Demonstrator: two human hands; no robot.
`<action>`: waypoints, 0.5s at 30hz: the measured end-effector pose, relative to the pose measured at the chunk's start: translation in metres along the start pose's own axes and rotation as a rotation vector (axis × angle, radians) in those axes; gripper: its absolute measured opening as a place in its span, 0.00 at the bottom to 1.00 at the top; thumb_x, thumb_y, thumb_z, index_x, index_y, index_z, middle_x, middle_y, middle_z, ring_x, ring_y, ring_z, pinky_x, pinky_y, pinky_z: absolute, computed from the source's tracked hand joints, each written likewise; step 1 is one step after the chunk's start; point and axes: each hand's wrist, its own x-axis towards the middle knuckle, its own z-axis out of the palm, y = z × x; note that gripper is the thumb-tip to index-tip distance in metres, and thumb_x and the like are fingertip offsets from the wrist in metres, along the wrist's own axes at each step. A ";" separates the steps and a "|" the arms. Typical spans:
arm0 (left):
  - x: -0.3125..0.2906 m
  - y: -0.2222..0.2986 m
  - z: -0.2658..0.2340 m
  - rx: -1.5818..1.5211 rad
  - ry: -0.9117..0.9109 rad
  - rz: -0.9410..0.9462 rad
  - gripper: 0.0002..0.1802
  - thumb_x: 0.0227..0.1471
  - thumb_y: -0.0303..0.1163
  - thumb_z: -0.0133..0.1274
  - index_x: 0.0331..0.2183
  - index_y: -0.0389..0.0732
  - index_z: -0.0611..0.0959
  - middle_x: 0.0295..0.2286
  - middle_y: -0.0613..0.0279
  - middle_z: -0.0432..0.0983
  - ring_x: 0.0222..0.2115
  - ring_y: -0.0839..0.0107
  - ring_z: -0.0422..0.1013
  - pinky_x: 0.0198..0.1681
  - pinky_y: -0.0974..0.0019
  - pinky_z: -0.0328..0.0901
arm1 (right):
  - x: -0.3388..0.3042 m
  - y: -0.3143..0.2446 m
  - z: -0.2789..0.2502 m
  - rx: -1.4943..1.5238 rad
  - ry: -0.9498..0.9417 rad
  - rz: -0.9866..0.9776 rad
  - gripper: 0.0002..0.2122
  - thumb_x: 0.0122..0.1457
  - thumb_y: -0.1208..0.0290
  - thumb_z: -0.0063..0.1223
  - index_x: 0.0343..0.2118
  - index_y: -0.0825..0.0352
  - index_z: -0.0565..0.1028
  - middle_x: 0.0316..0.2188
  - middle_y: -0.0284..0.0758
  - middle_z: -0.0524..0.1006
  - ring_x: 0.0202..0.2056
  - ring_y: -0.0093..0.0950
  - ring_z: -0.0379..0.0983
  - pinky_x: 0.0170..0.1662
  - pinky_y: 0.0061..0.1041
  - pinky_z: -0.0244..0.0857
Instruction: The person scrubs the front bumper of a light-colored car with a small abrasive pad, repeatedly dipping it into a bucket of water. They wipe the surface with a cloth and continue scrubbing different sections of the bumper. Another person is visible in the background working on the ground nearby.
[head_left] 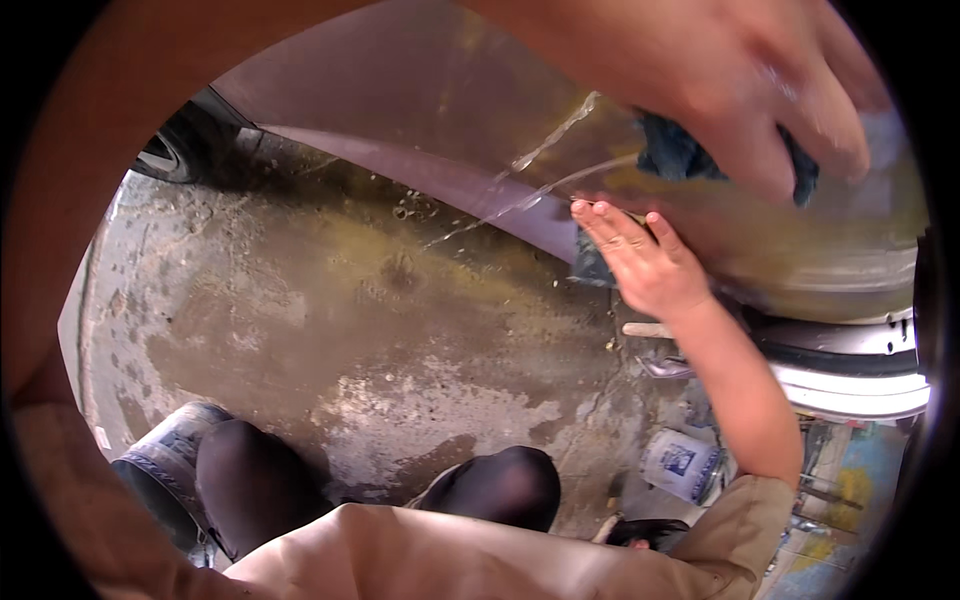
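Bent across the top of the view, my left arm ends in my left hand (pixel 770 110) at the upper right, a little blurred. Its fingers are closed around a wet dark blue cloth (pixel 680 148) in front of a car's body panel (pixel 370 80). Thin streams of water (pixel 550 135) run away to the lower left of the cloth. Lower down, my right hand (pixel 645 258) lies against the panel's lower edge, fingers straight. Under it is a dark grey sheet (pixel 592 264) that looks like sandpaper; its corner sticks out, and my thumb is hidden.
A car wheel (pixel 165 155) stands at the upper left. My knees are over the wet, stained concrete floor (pixel 330 330), with a bucket (pixel 165 470) at the left and a white tub (pixel 682 465) at the right. Beyond my right forearm is a pale curved trim (pixel 850 392).
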 end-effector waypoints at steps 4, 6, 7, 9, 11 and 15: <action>0.009 0.002 0.016 0.025 0.083 -0.021 0.09 0.30 0.38 0.58 0.22 0.58 0.77 0.33 0.69 0.71 0.35 0.67 0.68 0.33 0.61 0.65 | 0.069 -0.016 -0.013 -0.040 0.009 0.081 0.31 0.63 0.64 0.38 0.71 0.55 0.55 0.74 0.22 0.50 0.74 0.21 0.41 0.75 0.45 0.28; 0.014 0.005 0.020 0.038 0.107 -0.046 0.09 0.30 0.38 0.58 0.22 0.58 0.77 0.33 0.69 0.71 0.35 0.67 0.68 0.33 0.61 0.65 | 0.078 -0.007 -0.021 -0.042 -0.001 0.046 0.31 0.62 0.64 0.40 0.71 0.53 0.58 0.73 0.21 0.53 0.73 0.21 0.43 0.75 0.46 0.28; 0.011 0.002 0.019 0.039 0.093 -0.048 0.09 0.30 0.37 0.58 0.22 0.58 0.77 0.33 0.69 0.71 0.34 0.67 0.68 0.33 0.61 0.65 | 0.071 -0.005 -0.017 -0.056 0.014 0.036 0.31 0.63 0.64 0.38 0.71 0.54 0.56 0.73 0.22 0.50 0.74 0.22 0.42 0.75 0.46 0.28; 0.000 -0.002 0.015 0.030 0.050 -0.057 0.09 0.30 0.37 0.58 0.22 0.57 0.77 0.33 0.69 0.72 0.34 0.67 0.68 0.33 0.61 0.65 | 0.033 0.008 -0.007 -0.084 0.039 0.012 0.32 0.63 0.63 0.35 0.73 0.57 0.51 0.75 0.24 0.44 0.74 0.22 0.39 0.75 0.45 0.29; 0.005 -0.004 0.003 0.043 0.064 -0.064 0.08 0.31 0.37 0.58 0.22 0.57 0.77 0.32 0.69 0.72 0.34 0.67 0.68 0.32 0.61 0.65 | 0.017 0.011 -0.005 -0.118 -0.011 0.004 0.33 0.63 0.63 0.35 0.73 0.56 0.51 0.75 0.24 0.43 0.74 0.24 0.38 0.75 0.46 0.29; -0.001 -0.002 0.001 0.066 0.101 -0.060 0.08 0.31 0.37 0.58 0.21 0.57 0.77 0.32 0.68 0.72 0.33 0.67 0.68 0.32 0.61 0.65 | 0.079 -0.007 -0.018 -0.100 -0.067 0.008 0.34 0.63 0.63 0.35 0.73 0.56 0.48 0.75 0.24 0.41 0.75 0.25 0.35 0.75 0.45 0.28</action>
